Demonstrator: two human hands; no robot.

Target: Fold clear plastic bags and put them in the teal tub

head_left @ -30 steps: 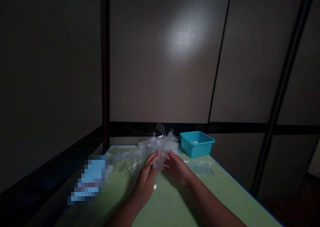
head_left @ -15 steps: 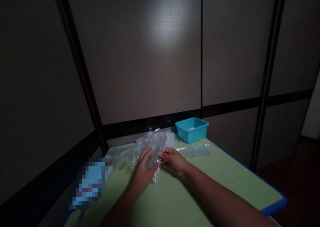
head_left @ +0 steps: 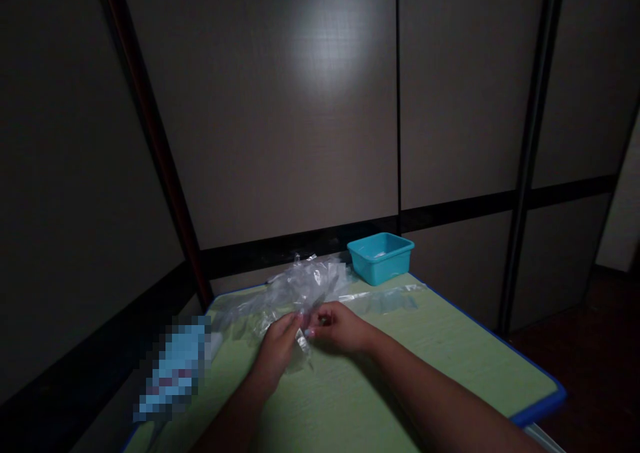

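Note:
A clear plastic bag (head_left: pixel 303 346) hangs between my hands, low over the table, with its loose end below the fingers. My left hand (head_left: pixel 281 341) is closed, pinching the bag between thumb and fingers. From the other side, my right hand (head_left: pixel 340 326) is closed too, its thumb and curled fingertips gripping the bag's edge close to the left fingertips. Just behind the hands lies a crumpled heap of clear plastic bags (head_left: pixel 295 286), which partly merges with the held one to the eye.
Flat clear plastic (head_left: pixel 393 300) lies to the right on the green table (head_left: pixel 360 393), which has a blue edge. A turquoise basin (head_left: pixel 381 266) stands at the back right. At left is a blurred-out light blue package (head_left: pixel 175 366). Cabinet panels (head_left: pixel 300 160) rise behind the table.
My left fingers have closed from a spread pose onto the bag. The held bag has come down and folded, and my right hand has shifted slightly left.

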